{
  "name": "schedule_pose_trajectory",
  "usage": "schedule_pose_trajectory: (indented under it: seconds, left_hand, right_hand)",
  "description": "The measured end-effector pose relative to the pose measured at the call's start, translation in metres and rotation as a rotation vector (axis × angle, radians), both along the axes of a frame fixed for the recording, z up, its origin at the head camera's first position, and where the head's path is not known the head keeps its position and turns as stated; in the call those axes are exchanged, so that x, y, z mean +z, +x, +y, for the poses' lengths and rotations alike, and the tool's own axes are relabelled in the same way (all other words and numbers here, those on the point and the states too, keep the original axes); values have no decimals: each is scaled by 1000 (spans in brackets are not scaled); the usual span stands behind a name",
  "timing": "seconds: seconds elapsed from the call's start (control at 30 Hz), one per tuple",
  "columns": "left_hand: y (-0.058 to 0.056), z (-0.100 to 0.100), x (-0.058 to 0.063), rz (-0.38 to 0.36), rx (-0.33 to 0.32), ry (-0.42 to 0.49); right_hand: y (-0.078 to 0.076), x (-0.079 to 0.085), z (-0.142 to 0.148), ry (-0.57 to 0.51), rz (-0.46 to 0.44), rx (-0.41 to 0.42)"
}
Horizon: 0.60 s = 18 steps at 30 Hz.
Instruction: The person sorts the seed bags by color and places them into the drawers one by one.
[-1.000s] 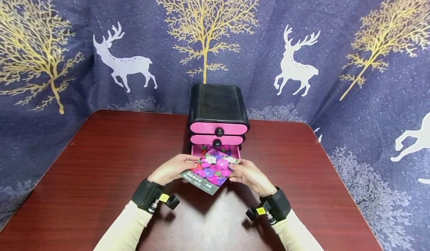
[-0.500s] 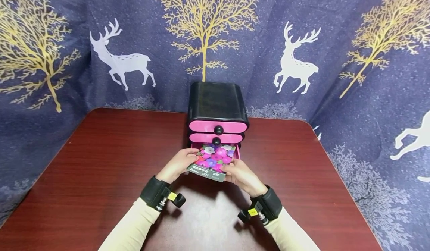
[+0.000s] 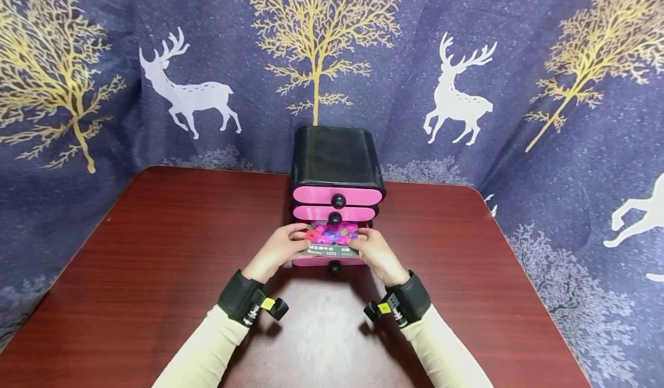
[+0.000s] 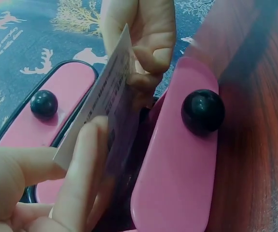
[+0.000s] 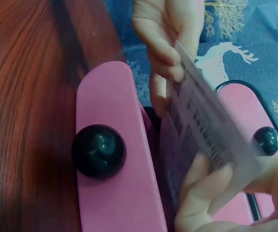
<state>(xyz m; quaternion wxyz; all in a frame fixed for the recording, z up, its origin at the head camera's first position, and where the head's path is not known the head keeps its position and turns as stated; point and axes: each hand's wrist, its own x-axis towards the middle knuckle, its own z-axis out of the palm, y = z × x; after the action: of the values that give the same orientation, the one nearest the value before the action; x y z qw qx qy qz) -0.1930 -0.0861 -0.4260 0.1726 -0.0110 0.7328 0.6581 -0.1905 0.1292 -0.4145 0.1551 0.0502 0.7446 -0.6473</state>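
A flower-printed seed packet (image 3: 332,237) tilts down into the pulled-out bottom drawer (image 3: 308,261) of a small cabinet. My left hand (image 3: 276,252) pinches the packet's left edge between thumb and fingers, and my right hand (image 3: 381,254) holds its right edge the same way. In the left wrist view the packet (image 4: 115,92) leans behind the pink drawer front (image 4: 177,164), its far end reaching inside. Small print and a barcode cover the packet's back (image 5: 197,116) in the right wrist view. The packet's lower end is hidden within the drawer.
The black cabinet (image 3: 337,157) stands at the back of the reddish wooden table (image 3: 197,249). Its top drawer (image 3: 313,195) and middle drawer (image 3: 311,213) are pushed in, each with a round black knob. A blue cloth (image 3: 363,76) with deer and trees hangs behind.
Both hands have moved the packet toward the cabinet and down into the bottom drawer. The drawer's front and knob, hidden before under the packet, now show below it.
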Motion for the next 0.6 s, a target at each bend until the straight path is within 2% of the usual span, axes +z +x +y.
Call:
schedule_pose_trajectory:
  seconds: [0.13,0.2,0.3,0.37,0.43,0.6]
  left_hand:
    - [-3,4,-2,59,34,-30]
    - [-4,6,-3,91,55,-108]
    - [-7,10,-3,170,72,-294]
    - [-8,13,-4,212,81,-360]
    - [-8,17,-5,288,78,-406]
    - [-6,27,-9,464,48,-496]
  right_hand:
    - [1,0,-5,170,66,22]
    - [1,1,-8,251,104,37]
    - [-3,0,-11,388,201,61]
    - [-6,-1,-11,468,270,76]
    - [-8,-4,-12,545,332,81]
    - [-10,-12,-13,671,403,82]
